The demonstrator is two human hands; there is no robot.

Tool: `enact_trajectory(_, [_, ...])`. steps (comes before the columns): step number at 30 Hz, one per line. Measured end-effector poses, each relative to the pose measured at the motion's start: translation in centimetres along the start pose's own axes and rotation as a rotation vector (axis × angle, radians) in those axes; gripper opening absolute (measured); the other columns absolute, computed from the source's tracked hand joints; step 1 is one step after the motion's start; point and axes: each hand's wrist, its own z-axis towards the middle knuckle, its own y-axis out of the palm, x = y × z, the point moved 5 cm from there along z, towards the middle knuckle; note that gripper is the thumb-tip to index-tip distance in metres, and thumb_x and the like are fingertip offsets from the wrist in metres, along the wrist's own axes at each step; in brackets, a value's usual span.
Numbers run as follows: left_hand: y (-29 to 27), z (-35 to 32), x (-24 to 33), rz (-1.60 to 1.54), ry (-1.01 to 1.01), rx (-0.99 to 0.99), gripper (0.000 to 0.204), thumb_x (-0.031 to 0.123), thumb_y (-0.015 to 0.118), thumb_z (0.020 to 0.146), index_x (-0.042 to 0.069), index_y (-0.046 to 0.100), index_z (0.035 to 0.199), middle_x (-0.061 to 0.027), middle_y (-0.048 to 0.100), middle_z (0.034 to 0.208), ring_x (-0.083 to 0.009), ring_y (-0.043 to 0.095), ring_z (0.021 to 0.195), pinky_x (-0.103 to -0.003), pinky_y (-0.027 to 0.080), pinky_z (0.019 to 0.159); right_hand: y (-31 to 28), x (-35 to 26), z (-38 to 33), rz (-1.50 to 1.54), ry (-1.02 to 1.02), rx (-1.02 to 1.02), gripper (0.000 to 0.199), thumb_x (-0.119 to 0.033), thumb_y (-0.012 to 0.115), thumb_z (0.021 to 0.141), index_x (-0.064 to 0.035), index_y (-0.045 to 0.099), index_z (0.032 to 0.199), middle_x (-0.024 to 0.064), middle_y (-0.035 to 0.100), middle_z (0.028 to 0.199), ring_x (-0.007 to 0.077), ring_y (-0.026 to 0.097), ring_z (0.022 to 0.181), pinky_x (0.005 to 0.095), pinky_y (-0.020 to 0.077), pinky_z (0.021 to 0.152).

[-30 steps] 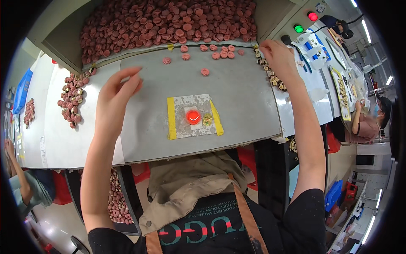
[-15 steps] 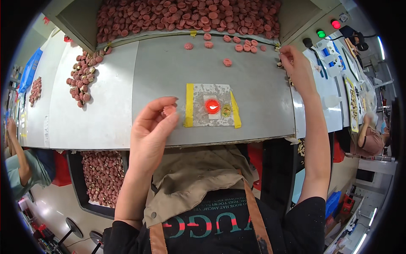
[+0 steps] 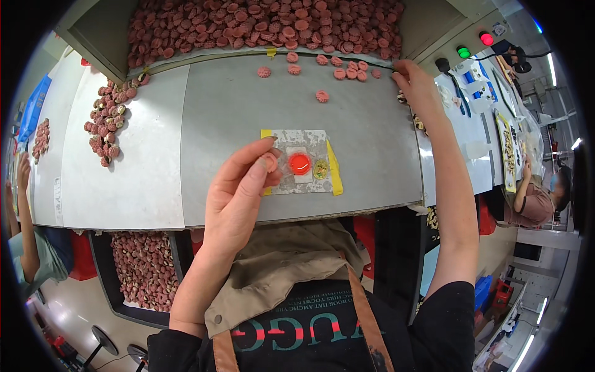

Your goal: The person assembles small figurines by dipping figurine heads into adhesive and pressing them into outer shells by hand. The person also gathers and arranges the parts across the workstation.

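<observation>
My left hand (image 3: pixel 238 186) is closed in a pinch on a small pink, bumpy shell-like piece (image 3: pixel 271 162), just left of a grey speckled pad (image 3: pixel 316 146) taped down with yellow strips. On the pad sits a round bright red dish (image 3: pixel 300 163), shiny inside. Beside it lies a small yellowish-green oval (image 3: pixel 320 169). My right hand (image 3: pixel 421 93) reaches to the table's right edge, over small cream-and-dark pieces (image 3: pixel 419 124); its visible fingertips are apart, the other fingers hidden. Several loose pink pieces (image 3: pixel 339 74) lie on the grey tabletop (image 3: pixel 235 105) farther back.
A big heap of pink pieces (image 3: pixel 266 28) fills the bay at the back. Pink-and-cream pieces (image 3: pixel 106 127) are clustered at left. A black bin (image 3: pixel 145 266) of similar pieces stands below the table edge. Co-workers (image 3: pixel 536 198) sit at right and left. Pliers (image 3: pixel 462 96) lie at right.
My left hand has moved right with the pink piece, up to the pad's left edge. My right hand stays by the cream-and-dark pieces. The whole view has shifted slightly.
</observation>
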Motion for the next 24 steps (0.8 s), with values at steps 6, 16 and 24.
enact_trajectory(6, [-1.7,0.4,-0.5,-0.026,-0.034,-0.035,0.031,0.014,0.052,0.098,0.001,0.052,0.126,-0.0049,0.058,0.114,-0.0119,0.056,0.1,-0.029,0.045,0.091,-0.3,-3.5,-1.3,0.042,0.025,-0.078,0.022,-0.016,0.062,0.088,0.0,0.059,0.102,0.011,0.066,0.09,0.024,0.063,0.081,0.0343,0.049,0.073])
enact_trajectory(16, [-2.8,1.0,-0.2,-0.182,-0.235,-0.091,0.033,0.016,0.053,0.098,0.001,0.051,0.128,-0.0048,0.059,0.112,-0.0118,0.057,0.1,-0.029,0.046,0.092,2.4,-10.8,-9.7,0.156,-0.071,-0.045,0.026,-0.013,0.068,0.085,-0.0013,0.058,0.106,0.0094,0.055,0.092,0.0204,0.054,0.072,0.0318,0.0472,0.069])
enact_trajectory(24, [-4.2,-0.5,0.6,-0.315,-0.263,-0.124,0.036,0.016,0.047,0.1,-0.002,0.047,0.131,-0.0066,0.057,0.112,-0.01,0.056,0.095,-0.026,0.046,0.087,0.2,-13.9,-10.7,0.179,-0.104,-0.251,0.023,-0.006,0.062,0.088,-0.0028,0.06,0.111,0.0104,0.06,0.098,0.022,0.058,0.078,0.0302,0.0471,0.073])
